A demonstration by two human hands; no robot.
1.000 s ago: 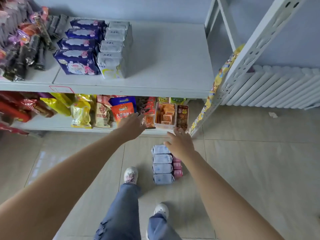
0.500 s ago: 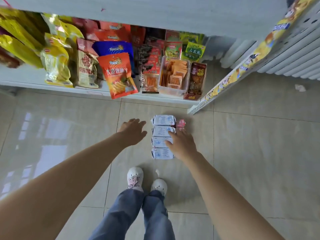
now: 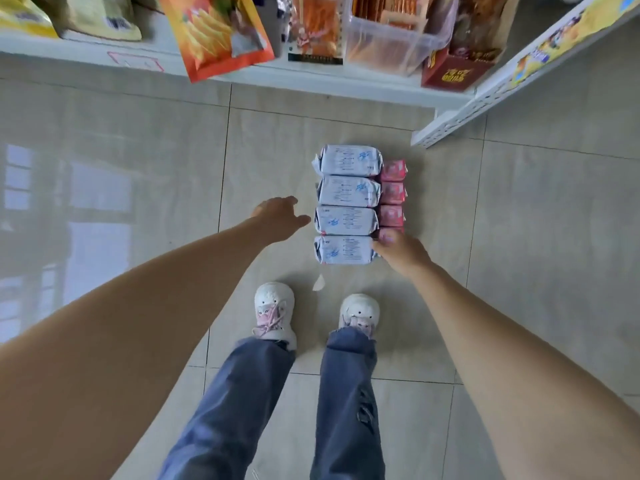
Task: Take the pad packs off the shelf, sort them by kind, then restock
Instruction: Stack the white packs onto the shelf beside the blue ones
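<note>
Several pale lilac pad packs (image 3: 347, 205) lie in a row on the tiled floor, edge to edge. A row of smaller pink pad packs (image 3: 392, 192) lies tight against their right side. My left hand (image 3: 280, 218) hovers just left of the lilac row, fingers spread, holding nothing. My right hand (image 3: 398, 251) rests at the right end of the nearest lilac pack (image 3: 343, 250), fingertips touching it and the nearest pink pack. Whether it grips either pack is unclear.
The bottom shelf (image 3: 311, 72) runs across the top, with snack bags, a clear plastic bin (image 3: 391, 46) and a red box (image 3: 453, 72). A white perforated shelf post (image 3: 460, 114) slants at right. My two white shoes (image 3: 275, 310) stand just below the packs.
The view has dropped from the upper shelf to the floor. Both hands have come down to either side of the pack rows; my right hand has shifted from on top of the lilac packs to their right end.
</note>
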